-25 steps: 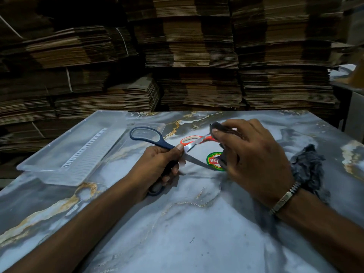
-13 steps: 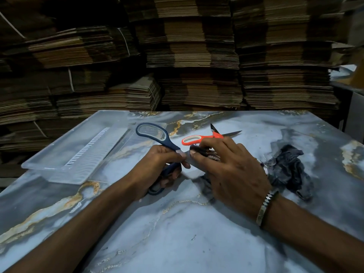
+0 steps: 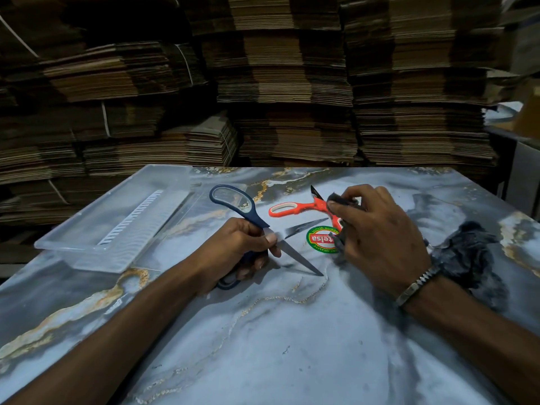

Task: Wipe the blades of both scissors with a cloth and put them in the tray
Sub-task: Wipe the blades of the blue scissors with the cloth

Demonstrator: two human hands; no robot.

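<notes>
Blue scissors (image 3: 248,220) splayed open in left hand's (image 3: 233,249) grip.

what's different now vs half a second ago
The right hand, holding the cloth, has slid off the blue scissors' blades, out past the tips toward the orange scissors, uncovering the round sticker. The left hand still grips the blue scissors, open as before. Orange scissors and tray have not moved.

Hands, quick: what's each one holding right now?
Left hand: grips the blue-handled steel scissors, blades open.
Right hand: fingers pinch the dark grey cloth.
</notes>
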